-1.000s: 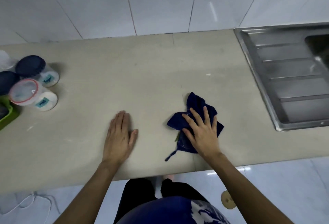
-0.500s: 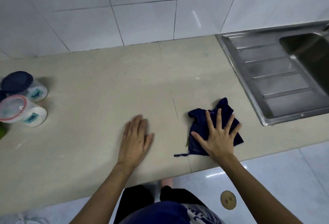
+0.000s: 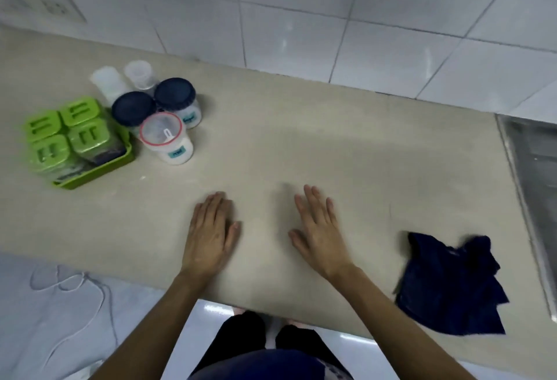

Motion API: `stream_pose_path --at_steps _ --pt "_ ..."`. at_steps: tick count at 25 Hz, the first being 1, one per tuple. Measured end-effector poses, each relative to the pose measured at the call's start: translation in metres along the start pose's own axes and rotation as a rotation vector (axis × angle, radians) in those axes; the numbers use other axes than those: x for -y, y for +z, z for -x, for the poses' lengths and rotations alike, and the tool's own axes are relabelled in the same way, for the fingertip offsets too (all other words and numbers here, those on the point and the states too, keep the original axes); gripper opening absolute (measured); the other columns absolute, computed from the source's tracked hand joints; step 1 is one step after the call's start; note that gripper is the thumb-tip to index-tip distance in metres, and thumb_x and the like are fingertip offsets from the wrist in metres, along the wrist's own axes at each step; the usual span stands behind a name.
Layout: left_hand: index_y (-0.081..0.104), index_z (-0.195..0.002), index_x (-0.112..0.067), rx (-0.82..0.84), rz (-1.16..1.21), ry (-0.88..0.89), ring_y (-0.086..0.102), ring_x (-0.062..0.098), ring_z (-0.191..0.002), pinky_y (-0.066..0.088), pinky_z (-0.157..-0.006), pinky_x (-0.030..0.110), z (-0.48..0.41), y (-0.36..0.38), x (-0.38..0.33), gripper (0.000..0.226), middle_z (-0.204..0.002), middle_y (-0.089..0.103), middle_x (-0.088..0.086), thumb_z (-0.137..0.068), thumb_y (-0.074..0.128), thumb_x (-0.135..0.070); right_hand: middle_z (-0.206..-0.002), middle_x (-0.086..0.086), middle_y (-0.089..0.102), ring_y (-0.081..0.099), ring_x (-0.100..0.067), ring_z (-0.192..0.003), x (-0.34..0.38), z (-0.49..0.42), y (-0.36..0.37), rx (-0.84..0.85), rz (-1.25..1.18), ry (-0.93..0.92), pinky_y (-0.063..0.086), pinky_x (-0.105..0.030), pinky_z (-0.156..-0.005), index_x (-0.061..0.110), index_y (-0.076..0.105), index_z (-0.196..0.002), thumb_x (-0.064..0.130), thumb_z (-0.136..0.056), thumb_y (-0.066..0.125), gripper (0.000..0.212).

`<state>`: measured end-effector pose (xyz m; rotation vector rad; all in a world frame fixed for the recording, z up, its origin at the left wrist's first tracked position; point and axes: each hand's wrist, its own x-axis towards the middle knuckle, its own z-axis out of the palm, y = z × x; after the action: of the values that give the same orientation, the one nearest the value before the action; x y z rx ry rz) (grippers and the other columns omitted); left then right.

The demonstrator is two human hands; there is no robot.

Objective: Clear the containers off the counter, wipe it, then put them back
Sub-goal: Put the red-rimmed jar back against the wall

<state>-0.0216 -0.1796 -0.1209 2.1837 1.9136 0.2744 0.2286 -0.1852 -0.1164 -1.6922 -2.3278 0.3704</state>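
A dark blue cloth (image 3: 452, 286) lies crumpled at the counter's front edge on the right, partly hanging over it. My right hand (image 3: 318, 232) is flat and open over the beige counter (image 3: 316, 144), left of the cloth and apart from it. My left hand (image 3: 212, 233) rests flat on the counter beside it, holding nothing. At the far left stand the containers: a red-rimmed white jar (image 3: 167, 140), two dark-lidded jars (image 3: 176, 100), two clear tubs (image 3: 110, 82), and a green tray (image 3: 99, 168) with several green-lidded boxes.
A steel sink drainboard (image 3: 530, 168) borders the counter on the right. White tiled wall runs behind, with a socket plate (image 3: 49, 7) at upper left. A white cable (image 3: 78, 289) lies on the glossy floor below left.
My right hand has let go of the cloth and moved left, leaving it by the front edge. The view has swung left, bringing the containers and green tray into sight.
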Motion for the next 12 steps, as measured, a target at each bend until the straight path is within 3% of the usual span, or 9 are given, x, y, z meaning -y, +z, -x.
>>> stream_pose_path --at_steps 6,12 --pt "0.049 -0.132 0.000 -0.177 0.079 -0.204 0.033 0.031 -0.137 0.016 -0.118 0.041 -0.024 -0.020 0.065 0.056 -0.143 0.045 0.020 -0.092 0.036 -0.038 -0.156 -0.014 0.023 0.018 -0.029 -0.145 0.075 -0.097 0.007 0.062 -0.154 -0.106 0.021 -0.047 -0.117 0.011 0.027 -0.146 0.040 -0.088 0.045 0.067" --pt "0.049 -0.131 0.002 -0.228 0.132 -0.261 0.032 0.031 -0.139 0.021 -0.117 0.043 -0.023 -0.010 0.095 0.048 -0.143 0.044 0.021 -0.095 0.046 -0.029 -0.155 -0.013 0.021 0.020 -0.026 -0.143 0.158 -0.194 0.022 0.031 -0.419 -0.039 0.026 -0.039 -0.115 0.027 0.019 -0.149 0.035 -0.080 0.069 0.086"
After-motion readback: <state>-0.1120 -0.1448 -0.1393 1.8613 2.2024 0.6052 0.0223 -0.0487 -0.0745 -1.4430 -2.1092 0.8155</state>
